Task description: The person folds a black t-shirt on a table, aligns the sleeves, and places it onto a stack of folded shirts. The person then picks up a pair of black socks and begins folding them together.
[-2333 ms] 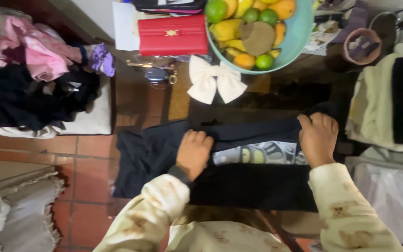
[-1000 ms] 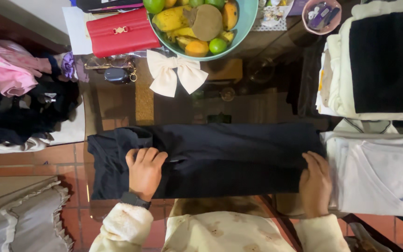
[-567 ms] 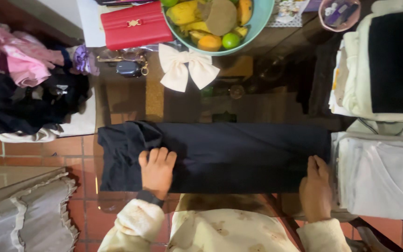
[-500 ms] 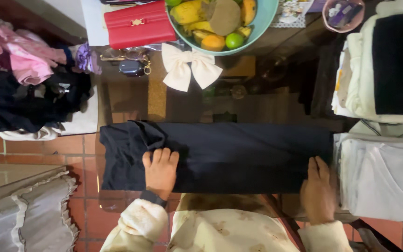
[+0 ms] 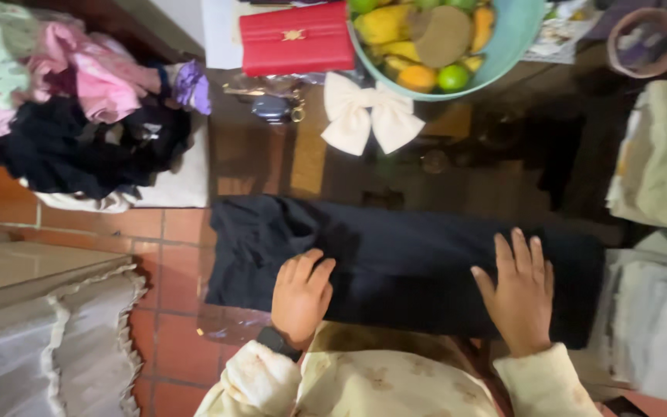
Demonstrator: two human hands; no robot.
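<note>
A heap of pink and black clothes [image 5: 79, 108] lies at ten o'clock beside a glass tabletop [image 5: 457, 166]. At centre, a dark garment [image 5: 395, 255], folded into a long band, stretches across the tabletop. The left hand [image 5: 300, 297] presses its near edge, fingers together and flat, gripping nothing; at four o'clock the right hand [image 5: 519, 293] rests on it, fingers spread. The step looks like smoothing; a further fold would call for lifting one end.
</note>
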